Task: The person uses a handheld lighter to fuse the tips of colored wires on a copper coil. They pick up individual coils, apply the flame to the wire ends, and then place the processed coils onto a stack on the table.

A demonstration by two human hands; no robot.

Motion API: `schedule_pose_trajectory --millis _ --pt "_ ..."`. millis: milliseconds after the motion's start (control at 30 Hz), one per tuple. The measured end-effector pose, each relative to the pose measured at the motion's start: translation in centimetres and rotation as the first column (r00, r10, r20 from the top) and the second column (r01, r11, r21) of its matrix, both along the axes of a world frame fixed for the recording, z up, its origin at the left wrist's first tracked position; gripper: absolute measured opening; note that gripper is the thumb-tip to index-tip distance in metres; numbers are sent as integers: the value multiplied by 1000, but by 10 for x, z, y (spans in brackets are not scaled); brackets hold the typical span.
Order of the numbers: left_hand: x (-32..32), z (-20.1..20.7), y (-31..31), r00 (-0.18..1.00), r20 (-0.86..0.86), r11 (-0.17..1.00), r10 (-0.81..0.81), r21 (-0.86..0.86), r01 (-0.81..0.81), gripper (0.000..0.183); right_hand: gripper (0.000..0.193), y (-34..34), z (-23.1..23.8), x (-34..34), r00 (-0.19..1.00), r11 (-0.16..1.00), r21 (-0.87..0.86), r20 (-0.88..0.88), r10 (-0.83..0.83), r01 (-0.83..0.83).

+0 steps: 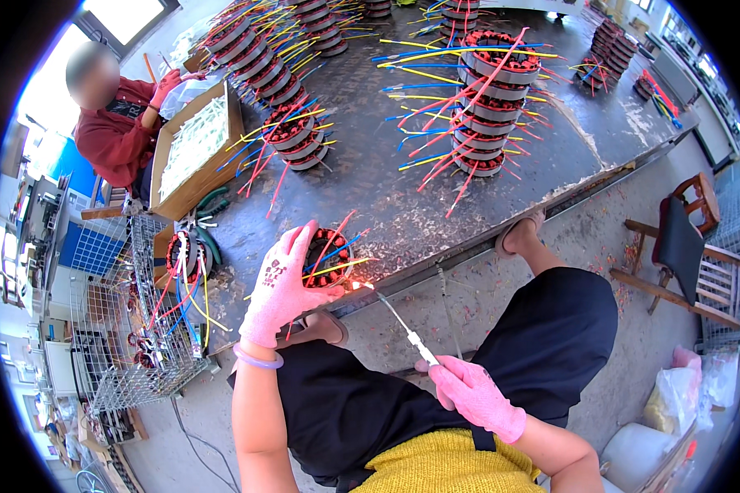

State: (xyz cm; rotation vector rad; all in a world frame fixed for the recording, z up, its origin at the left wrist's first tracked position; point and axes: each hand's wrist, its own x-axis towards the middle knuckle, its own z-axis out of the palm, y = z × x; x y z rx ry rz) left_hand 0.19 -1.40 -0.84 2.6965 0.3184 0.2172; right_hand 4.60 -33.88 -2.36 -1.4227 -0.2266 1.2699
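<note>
My left hand, in a pink glove, grips a motor stator at the table's near edge, with the thumb below it and the fingers over its left side. Red, blue and yellow wires stick out of the stator. In my right hand, also gloved in pink, is a slim torch with a white handle and a thin bent metal tube. The torch's tip glows orange right by the stator's lower right wires. Whether it touches them I cannot tell.
Stacked stators with splayed wires stand on the dark metal table. Left of my hand lie another wired stator and green-handled pliers. Across the table's left, a person sits behind a cardboard box. A chair stands right.
</note>
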Motion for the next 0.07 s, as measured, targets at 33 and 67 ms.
schedule_pose_trajectory --millis 33,67 --pt "0 1 0 1000 -3 1000 0 -1 0 102 33 0 -1 0 1000 1000 9 5 -1 1" --pt "1 2 -1 1000 -6 1000 0 -2 0 102 33 0 0 -1 1000 1000 7 -17 -13 13"
